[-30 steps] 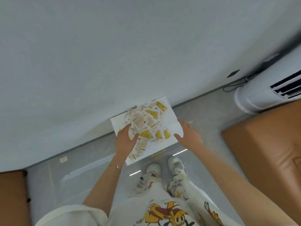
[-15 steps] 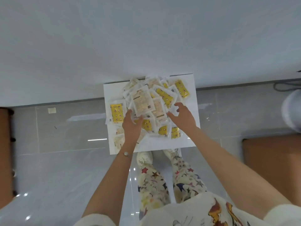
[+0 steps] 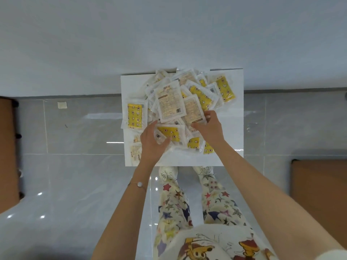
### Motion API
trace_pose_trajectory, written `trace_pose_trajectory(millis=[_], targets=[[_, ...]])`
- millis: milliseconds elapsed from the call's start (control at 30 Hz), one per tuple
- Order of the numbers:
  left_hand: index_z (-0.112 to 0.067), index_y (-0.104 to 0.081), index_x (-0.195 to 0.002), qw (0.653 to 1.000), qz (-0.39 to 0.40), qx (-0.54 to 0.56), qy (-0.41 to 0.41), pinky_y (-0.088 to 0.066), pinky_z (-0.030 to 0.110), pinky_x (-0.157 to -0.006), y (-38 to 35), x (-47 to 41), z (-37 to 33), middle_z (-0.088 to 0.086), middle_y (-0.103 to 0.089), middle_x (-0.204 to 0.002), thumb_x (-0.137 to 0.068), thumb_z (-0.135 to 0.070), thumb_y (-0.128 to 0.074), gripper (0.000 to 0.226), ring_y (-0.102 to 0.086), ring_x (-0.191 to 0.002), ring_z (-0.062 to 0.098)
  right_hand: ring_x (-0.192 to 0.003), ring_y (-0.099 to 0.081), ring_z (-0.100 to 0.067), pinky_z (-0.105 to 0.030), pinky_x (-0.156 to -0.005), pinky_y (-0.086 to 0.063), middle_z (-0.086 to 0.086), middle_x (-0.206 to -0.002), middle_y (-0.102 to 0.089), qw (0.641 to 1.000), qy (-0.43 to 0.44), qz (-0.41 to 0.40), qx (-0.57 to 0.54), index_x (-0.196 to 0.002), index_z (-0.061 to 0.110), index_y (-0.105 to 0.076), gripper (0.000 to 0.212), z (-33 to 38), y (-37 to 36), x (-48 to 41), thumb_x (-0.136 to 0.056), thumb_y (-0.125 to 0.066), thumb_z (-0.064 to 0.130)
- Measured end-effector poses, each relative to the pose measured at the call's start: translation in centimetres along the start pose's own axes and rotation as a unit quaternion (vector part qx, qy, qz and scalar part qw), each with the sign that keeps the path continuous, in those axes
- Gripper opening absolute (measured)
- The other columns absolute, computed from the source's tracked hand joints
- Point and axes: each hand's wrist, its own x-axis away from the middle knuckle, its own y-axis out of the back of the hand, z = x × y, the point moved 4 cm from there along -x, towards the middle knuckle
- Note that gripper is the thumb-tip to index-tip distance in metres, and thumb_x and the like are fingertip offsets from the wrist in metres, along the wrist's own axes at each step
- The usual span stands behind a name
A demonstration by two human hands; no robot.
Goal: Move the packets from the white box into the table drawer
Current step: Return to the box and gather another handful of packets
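A flat white box (image 3: 231, 132) lies on the grey tiled floor against the wall, just beyond my feet. Several packets (image 3: 170, 104), clear-wrapped with yellow or pale printed faces, are heaped across it. My left hand (image 3: 152, 143) is at the near left of the heap, its thumb and fingers curled round a yellow packet (image 3: 170, 133). My right hand (image 3: 211, 128) reaches in from the right, its fingers bent over the edge of a pale packet (image 3: 192, 110) and pinching it. The table drawer is out of view.
A pale wall (image 3: 169, 34) rises directly behind the box. Brown furniture stands at the left edge (image 3: 7, 147) and at the right (image 3: 319, 194). My feet (image 3: 167, 172) sit close to the box's near edge. A small white tag (image 3: 62, 105) lies on the floor.
The view has swung down over the box. My right hand moved from the box's right edge into the heap, and both hands have closed on packets near its middle.
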Motion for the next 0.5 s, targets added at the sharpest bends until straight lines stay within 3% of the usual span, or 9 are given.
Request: trace_pose_trajectory(millis=[67,200,367,500], targets=[[-0.020,-0.038,-0.141,0.995,0.024,-0.083,-0.042,-0.029,0.051,-0.112,-0.2,0.2,0.4,0.006,-0.037,-0.148,-0.072,-0.039,-0.077,0.082,-0.030,-0.137,0.027,-0.084,-0.057,-0.009,-0.016,-0.062,-0.041,0.006,-0.106,-0.057,1.000,-0.004,-0.001,-0.023,-0.123,0.018,-0.048,0.050,-0.1,0.7,0.1,-0.080,-0.074,0.021],[-0.020,-0.024,-0.149,0.981,0.049,-0.178,-0.055,-0.031,0.049,-0.108,-1.0,0.3,0.5,0.012,-0.020,-0.153,-0.071,-0.027,-0.080,0.097,-0.020,-0.140,0.033,-0.084,-0.058,-0.014,-0.017,-0.059,-0.041,0.004,-0.099,-0.060,0.999,0.000,-0.047,-0.020,-0.115,0.013,-0.053,0.035,-0.8,2.6,0.3,-0.084,-0.069,0.016],[-0.019,-0.035,-0.141,0.985,0.024,-0.153,-0.073,-0.043,0.042,-0.098,-0.8,-0.2,0.8,0.013,-0.026,-0.144,-0.072,-0.010,-0.079,0.082,-0.030,-0.132,0.033,-0.092,-0.061,-0.019,-0.032,-0.081,-0.050,0.003,-0.100,-0.061,0.996,-0.016,-0.058,-0.058,-0.113,0.013,-0.052,0.033,-2.7,4.4,0.4,-0.083,-0.068,0.012],[-0.021,-0.047,-0.130,0.991,0.004,-0.104,-0.088,-0.049,0.032,-0.089,-0.2,-0.2,0.5,0.009,-0.033,-0.132,-0.076,-0.006,-0.075,0.063,-0.041,-0.124,0.026,-0.086,-0.060,-0.014,-0.030,-0.078,-0.049,0.004,-0.097,-0.061,0.996,-0.013,-0.054,-0.070,-0.112,0.013,-0.052,0.032,-3.8,4.6,1.1,-0.084,-0.067,0.009]])
